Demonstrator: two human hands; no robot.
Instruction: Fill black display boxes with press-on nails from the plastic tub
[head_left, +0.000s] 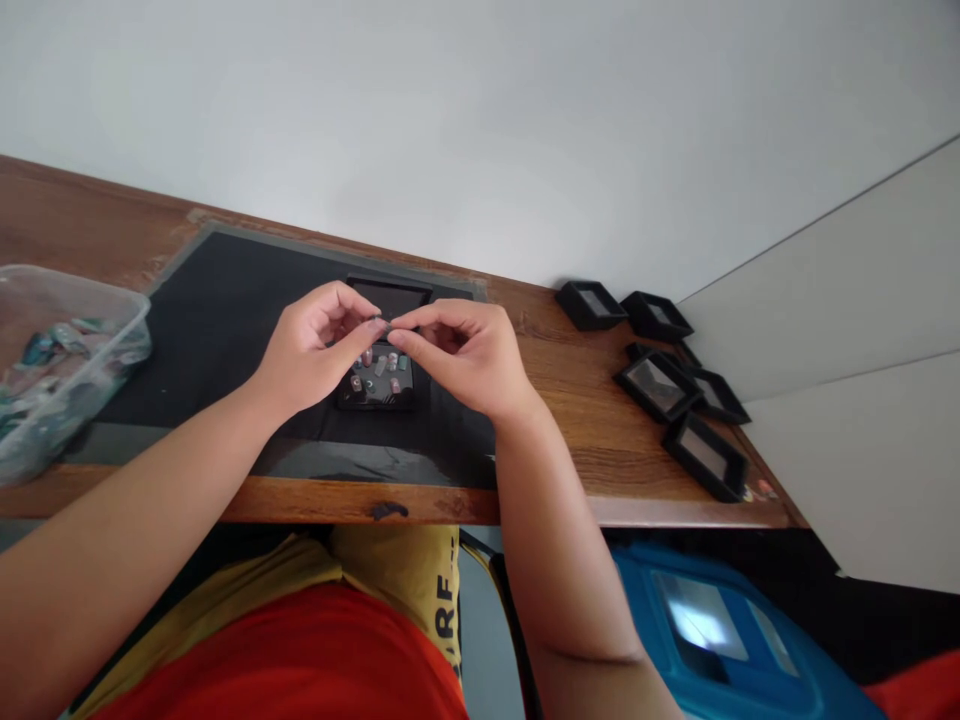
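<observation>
Presently, we find the left hand (315, 345) and right hand (469, 355) together, fingertips pinching a small unidentifiable piece (385, 326) above the open black display box (375, 404). Several decorated press-on nails (380, 366) already lie inside; we judge the held piece unplaced and the lid (390, 298) unclosed.

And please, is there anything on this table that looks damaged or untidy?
Yes: the wooden table has an irregular dark mark on its front edge, perhaps a chip. The black boxes at right lie unevenly angled.
</observation>
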